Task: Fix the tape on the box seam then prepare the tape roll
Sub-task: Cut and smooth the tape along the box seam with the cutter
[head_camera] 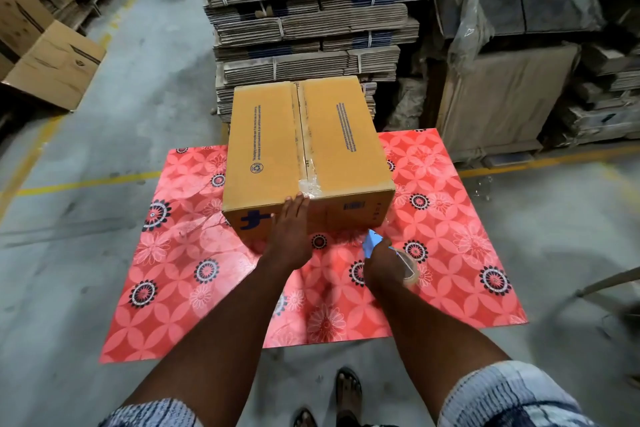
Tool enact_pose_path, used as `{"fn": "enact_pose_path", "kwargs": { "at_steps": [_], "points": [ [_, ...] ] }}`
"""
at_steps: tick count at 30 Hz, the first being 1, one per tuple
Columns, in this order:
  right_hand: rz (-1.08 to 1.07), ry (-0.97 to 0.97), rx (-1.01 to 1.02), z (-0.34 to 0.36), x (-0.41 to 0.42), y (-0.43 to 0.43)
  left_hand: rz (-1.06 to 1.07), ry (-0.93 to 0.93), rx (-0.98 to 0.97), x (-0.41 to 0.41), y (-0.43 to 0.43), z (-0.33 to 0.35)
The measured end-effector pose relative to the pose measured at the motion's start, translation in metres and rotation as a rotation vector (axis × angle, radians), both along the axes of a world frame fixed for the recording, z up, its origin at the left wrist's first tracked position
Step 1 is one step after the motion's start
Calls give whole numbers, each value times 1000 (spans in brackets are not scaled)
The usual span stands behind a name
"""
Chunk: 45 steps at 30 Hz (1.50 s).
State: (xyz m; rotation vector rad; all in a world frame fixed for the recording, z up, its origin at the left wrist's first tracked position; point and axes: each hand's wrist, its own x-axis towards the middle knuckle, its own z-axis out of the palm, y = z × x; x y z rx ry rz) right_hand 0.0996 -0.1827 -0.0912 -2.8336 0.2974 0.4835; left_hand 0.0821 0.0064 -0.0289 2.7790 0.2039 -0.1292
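Observation:
A closed brown cardboard box [332, 146] stands on a red flowered table [194, 253]. Clear tape [304, 163] runs along its top centre seam and is wrinkled where it folds over the near edge. My left hand [289, 236] lies flat against the box's near face, fingertips touching the tape end at the top edge. My right hand [382, 262] hovers just in front of the box's near right corner, holding a clear tape roll [408, 269] with a blue piece [372, 243] sticking up from it.
A tall stack of bundled flat cartons [308, 17] rises right behind the table. Plastic-covered pallets [526, 45] stand at the right, open boxes [52, 62] at the left. Yellow lines mark the concrete floor. My sandalled feet [346, 395] are below the table's near edge.

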Motion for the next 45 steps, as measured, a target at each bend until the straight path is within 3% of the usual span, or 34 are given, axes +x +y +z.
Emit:
{"fn": "enact_pose_path", "kwargs": {
  "at_steps": [4,9,12,14,17,19,22,24,32,39,45],
  "points": [
    [81,-10,-106,-16,-8,-9,1,-9,33,2,1,-6],
    [94,52,157,-11,-6,-15,28,-47,47,-1,-2,-8],
    [291,122,76,14,8,-16,33,-61,44,0,-2,-7],
    [300,101,29,31,20,-14,41,-76,75,2,-1,-6],
    [384,-52,111,53,34,3,72,-187,125,6,1,-3],
    [505,-251,238,64,41,21,74,-250,120,9,3,-2],
    [700,-576,307,75,49,44,59,-259,120,17,11,-3],
    [743,-639,309,73,59,53,43,-244,138,24,17,-3],
    [792,-598,230,54,89,65,61,-321,154,43,30,-8],
    [753,-595,295,42,95,60,23,-342,93,45,45,-21],
    [794,-579,182,38,95,59,55,-321,48,47,47,-23]
  ]
}}
